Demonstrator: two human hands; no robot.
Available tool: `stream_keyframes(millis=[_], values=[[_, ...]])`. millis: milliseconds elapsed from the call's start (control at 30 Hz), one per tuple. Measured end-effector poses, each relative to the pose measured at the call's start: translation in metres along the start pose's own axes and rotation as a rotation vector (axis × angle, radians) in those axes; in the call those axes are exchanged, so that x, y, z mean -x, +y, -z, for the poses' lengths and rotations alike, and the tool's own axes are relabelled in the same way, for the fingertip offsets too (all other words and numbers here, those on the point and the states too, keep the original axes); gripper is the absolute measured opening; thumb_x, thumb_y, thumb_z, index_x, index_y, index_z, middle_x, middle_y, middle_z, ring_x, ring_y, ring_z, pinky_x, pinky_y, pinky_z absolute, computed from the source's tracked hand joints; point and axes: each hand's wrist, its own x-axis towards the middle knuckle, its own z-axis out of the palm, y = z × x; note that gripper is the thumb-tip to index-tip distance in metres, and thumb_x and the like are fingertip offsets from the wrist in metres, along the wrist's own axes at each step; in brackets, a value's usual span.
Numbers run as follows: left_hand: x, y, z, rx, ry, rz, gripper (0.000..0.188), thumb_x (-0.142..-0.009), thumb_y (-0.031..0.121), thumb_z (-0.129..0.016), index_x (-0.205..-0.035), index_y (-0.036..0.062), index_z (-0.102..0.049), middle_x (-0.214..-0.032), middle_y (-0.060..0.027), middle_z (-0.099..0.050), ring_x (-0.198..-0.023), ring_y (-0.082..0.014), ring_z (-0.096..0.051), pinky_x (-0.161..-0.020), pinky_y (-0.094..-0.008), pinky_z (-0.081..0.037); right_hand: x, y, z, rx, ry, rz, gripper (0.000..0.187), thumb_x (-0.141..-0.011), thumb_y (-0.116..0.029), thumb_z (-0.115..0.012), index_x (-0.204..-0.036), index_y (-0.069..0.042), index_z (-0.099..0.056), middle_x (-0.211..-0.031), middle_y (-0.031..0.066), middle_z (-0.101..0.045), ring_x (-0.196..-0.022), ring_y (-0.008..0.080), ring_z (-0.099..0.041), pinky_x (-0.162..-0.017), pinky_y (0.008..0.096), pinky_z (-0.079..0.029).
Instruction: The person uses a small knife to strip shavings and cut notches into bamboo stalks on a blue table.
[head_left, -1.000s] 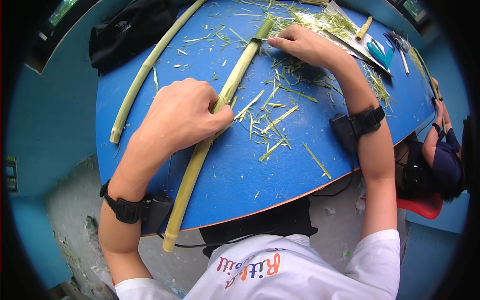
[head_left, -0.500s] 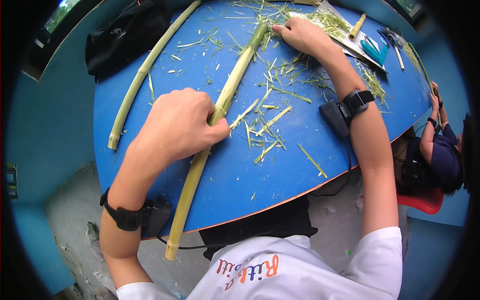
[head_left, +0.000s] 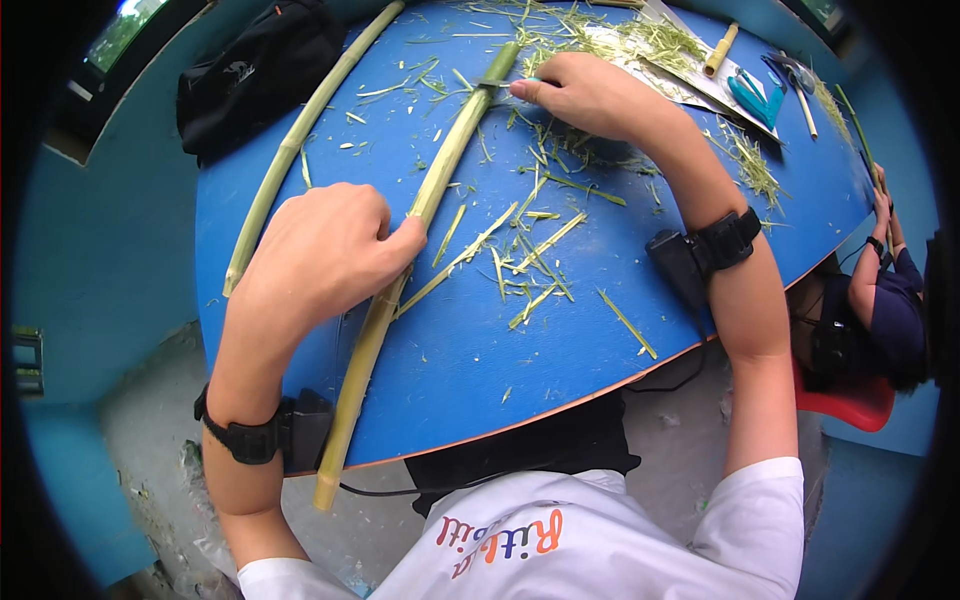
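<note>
A round blue table fills the middle of the frame, set against blue walls, with grey floor showing below its orange edge. Green shavings lie scattered across the middle and upper right of the tabletop.

The left hand is clenched over a long green stalk that runs from the lower left, where its end overhangs the table edge, up to the top centre. The right hand, near the top centre, pinches a small blade held against the stalk's upper part; its fingers are closed on the tool.

A second, thinner stalk lies apart in the upper left, beside a black bag. Blue scissors and a short cut piece of stalk lie at the upper right, on a pale sheet.

The blade works close to the right fingertips, so a slip on the smooth rind could likely nick them. The stalk is pinned at one point only and hangs off the table, so it might roll or swing under pressure.

The blade itself is tiny and mostly covered by the fingers, so its shape is unclear. The left palm hides how the stalk is gripped underneath. Another person at the right edge is cut off by the dark rim.
</note>
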Motion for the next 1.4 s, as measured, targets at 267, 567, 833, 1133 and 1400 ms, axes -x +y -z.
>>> stream_keyframes(millis=[267,567,833,1133,1400], values=[[-0.042,0.004,-0.007,-0.007,0.107,-0.130,0.065,-0.088,0.055,-0.061,-0.063,-0.0051,-0.059,-0.054,-0.0173,-0.049,-0.052,-0.0323,-0.050,-0.053,-0.0435,-0.038,0.006,-0.004,-0.004,-0.081,-0.011,-0.004,0.056,-0.096,-0.047,-0.049,-0.098,0.007,-0.065,-0.087,0.0256,-0.065,-0.085,0.0409,-0.063,-0.079,0.0465,-0.048],[-0.057,-0.007,-0.007,0.011,0.097,-0.245,0.047,-0.089,0.037,-0.061,-0.067,-0.0047,-0.060,-0.061,-0.0214,-0.055,-0.062,-0.0386,-0.057,-0.060,-0.0464,-0.044,0.016,-0.026,-0.004,0.037,0.103,-0.002,0.052,-0.096,-0.045,-0.051,-0.089,0.005,-0.067,-0.086,0.0256,-0.066,-0.084,0.0431,-0.063,-0.077,0.0487,-0.049],[-0.050,0.005,-0.008,-0.013,0.120,-0.257,0.046,-0.090,0.035,-0.060,-0.065,-0.0037,-0.060,-0.061,-0.0217,-0.055,-0.063,-0.0392,-0.057,-0.061,-0.0472,-0.045,0.002,-0.001,-0.003,0.159,0.205,-0.232,0.057,-0.096,-0.047,-0.050,-0.084,0.005,-0.068,-0.083,0.0258,-0.068,-0.083,0.0430,-0.066,-0.077,0.0494,-0.052],[-0.053,-0.004,-0.015,-0.045,0.192,-0.283,0.047,-0.093,0.037,-0.057,-0.067,-0.0023,-0.061,-0.062,-0.0209,-0.056,-0.065,-0.0393,-0.058,-0.062,-0.0485,-0.044,0.013,-0.018,-0.009,0.024,0.163,-0.003,0.056,-0.096,-0.046,-0.050,-0.079,0.006,-0.065,-0.080,0.0268,-0.066,-0.081,0.0442,-0.065,-0.075,0.0509,-0.050],[-0.051,0.000,-0.014,-0.047,0.197,-0.303,0.050,-0.094,0.037,-0.055,-0.063,-0.0019,-0.058,-0.061,-0.0204,-0.054,-0.064,-0.0385,-0.058,-0.062,-0.0477,-0.044,0.005,-0.015,-0.009,0.031,0.133,-0.051,0.054,-0.096,-0.046,-0.050,-0.087,0.005,-0.064,-0.079,0.0266,-0.063,-0.079,0.0439,-0.061,-0.073,0.0496,-0.047]])
